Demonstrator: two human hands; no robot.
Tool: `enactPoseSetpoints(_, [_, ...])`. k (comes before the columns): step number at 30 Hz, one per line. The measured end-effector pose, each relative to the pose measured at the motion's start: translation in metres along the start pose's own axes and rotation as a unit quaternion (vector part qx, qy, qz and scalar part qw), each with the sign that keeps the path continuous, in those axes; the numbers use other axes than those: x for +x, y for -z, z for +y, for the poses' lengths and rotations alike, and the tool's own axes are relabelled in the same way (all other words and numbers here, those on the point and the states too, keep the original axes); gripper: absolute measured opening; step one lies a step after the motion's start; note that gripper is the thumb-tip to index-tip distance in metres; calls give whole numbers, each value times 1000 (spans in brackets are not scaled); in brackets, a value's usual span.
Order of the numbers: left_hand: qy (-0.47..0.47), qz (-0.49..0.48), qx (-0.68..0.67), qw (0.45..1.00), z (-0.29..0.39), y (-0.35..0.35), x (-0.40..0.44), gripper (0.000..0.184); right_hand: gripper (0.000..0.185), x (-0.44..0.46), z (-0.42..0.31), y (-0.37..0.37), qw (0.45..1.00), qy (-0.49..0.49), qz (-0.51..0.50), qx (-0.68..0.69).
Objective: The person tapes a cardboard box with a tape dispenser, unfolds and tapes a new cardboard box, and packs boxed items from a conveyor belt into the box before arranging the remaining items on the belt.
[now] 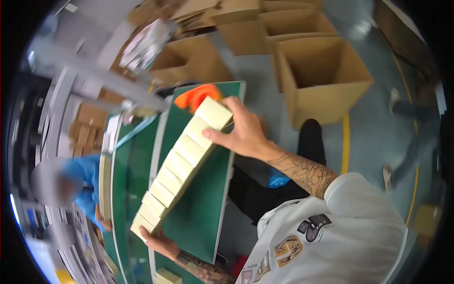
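Note:
A long row of pale yellow small boxes (172, 173) lies tilted across the view, pressed between my two hands. Around its far end is my right hand (243, 128), with the thumb on the top face and the fingers over the end. At the near end, my left hand (158, 241) grips the last box, its thumb on the upper side and its other fingers partly hidden. Below the row is the green tabletop (198, 217); whether the boxes touch it I cannot tell. An orange tape dispenser (201, 96) sits just beyond the far end.
Open cardboard boxes (326, 97) stand on the floor beyond the table. A green conveyor (135, 165) runs alongside, with a co-worker in a blue sleeve (87, 180) across it near another pale row (105, 184). More pale boxes (168, 276) lie at the bottom edge.

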State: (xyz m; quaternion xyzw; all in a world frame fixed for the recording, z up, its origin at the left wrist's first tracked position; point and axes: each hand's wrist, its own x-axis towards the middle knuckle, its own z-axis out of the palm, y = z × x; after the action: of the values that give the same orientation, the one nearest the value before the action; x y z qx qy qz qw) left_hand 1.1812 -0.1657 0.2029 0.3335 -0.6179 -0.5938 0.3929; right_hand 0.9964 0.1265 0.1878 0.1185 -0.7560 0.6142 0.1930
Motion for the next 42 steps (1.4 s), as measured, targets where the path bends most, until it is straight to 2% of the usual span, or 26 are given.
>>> enactPoseSetpoints(5, [-46, -169, -112, 978, 22, -168, -22, 49, 42, 18, 25, 154, 975, 10, 159, 158])
enactPoseSetpoints(7, [-43, -253, -137, 957, 26, -244, -61, 51, 43, 15, 25, 218, 960, 1, 245, 138])
enactPoseSetpoints(9, [-6, -374, -165, 912, 16, -315, -98, 46, 43, 11, 30, 280, 949, 3, 314, 18])
enactPoseSetpoints(11, [58, -389, -204, 897, 1, -384, -153, 45, 46, 7, 34, 331, 921, 5, 383, -71])
enactPoseSetpoints(13, [186, -478, -246, 822, -17, -447, -191, 44, 46, 9, 37, 368, 910, 14, 395, -122])
enactPoseSetpoints(15, [262, -511, -262, 776, -42, -504, -222, 46, 45, 29, 46, 396, 897, 34, 404, -176])
enactPoseSetpoints(16, [271, -506, -259, 777, -54, -533, -236, 46, 46, 41, 54, 406, 887, 33, 406, -216])
enactPoseSetpoints(18, [348, -530, -308, 709, -86, -585, -257, 50, 46, 65, 81, 420, 869, 23, 399, -293])
enactPoseSetpoints(19, [360, -516, -304, 715, -107, -614, -265, 50, 46, 81, 100, 426, 874, 12, 384, -296])
enactPoseSetpoints(21, [423, -507, -302, 688, -152, -659, -275, 52, 47, 113, 139, 431, 837, 29, 351, -419])
enactPoseSetpoints(22, [431, -497, -298, 692, -176, -678, -280, 52, 48, 132, 161, 433, 813, 46, 334, -475])
enactPoseSetpoints(27, [539, -399, -249, 699, -302, -734, -283, 52, 51, 194, 265, 409, 787, -35, 228, -573])
enactPoseSetpoints(29, [576, -368, -239, 689, -348, -735, -286, 56, 49, 204, 300, 400, 806, -193, 192, -526])
enactPoseSetpoints(33, [623, -275, -235, 694, -449, -724, -288, 56, 48, 219, 386, 401, 816, -259, 109, -506])
enactPoseSetpoints(36, [626, -254, -212, 706, -510, -709, -283, 58, 51, 208, 455, 407, 790, -371, 25, -487])
enactPoseSetpoints(37, [628, -246, -211, 707, -525, -711, -281, 58, 51, 202, 480, 410, 789, -373, 17, -487])
enactPoseSetpoints(39, [635, -170, -214, 722, -555, -712, -277, 52, 56, 188, 532, 421, 806, -440, 5, -396])
enactPoseSetpoints(42, [632, -89, -206, 742, -596, -712, -275, 47, 55, 153, 611, 435, 783, -516, 5, -347])
